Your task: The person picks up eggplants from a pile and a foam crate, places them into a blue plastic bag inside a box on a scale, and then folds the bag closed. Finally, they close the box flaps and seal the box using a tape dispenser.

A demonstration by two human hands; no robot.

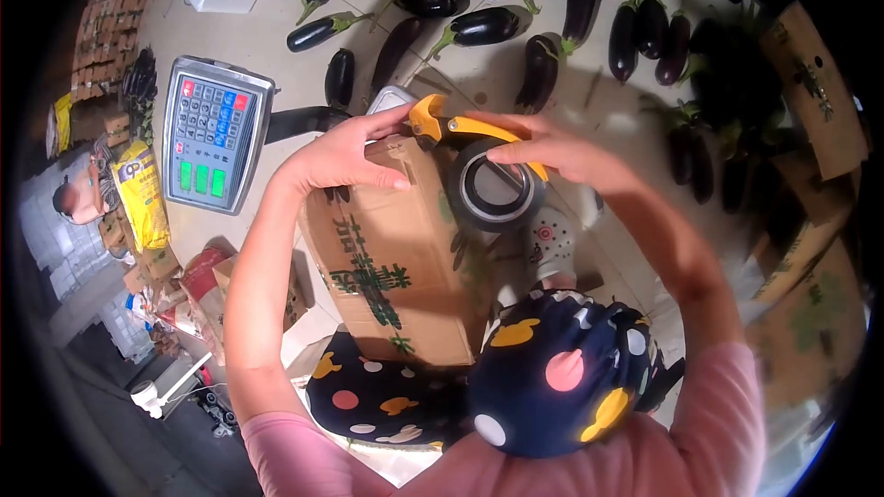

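Observation:
A cardboard box [410, 267] with green printed characters stands in front of my lap. My left hand [350, 158] grips its far end, with the thumb lying on the upper face; the other fingers are partly hidden at the edge. In my right hand [552, 149] is a yellow tape dispenser [477, 129] carrying a large roll of tape [462, 201]. The dispenser's head is at the box's far edge, close to my left fingertips. The roll is beside the box's right side.
Many loose eggplants [483, 28] lie on the tiled floor ahead. A scale display [216, 133] with green digits stands to the left, near a yellow sack [141, 193]. Cardboard [815, 97] is piled at right. Another person [83, 198] appears at far left.

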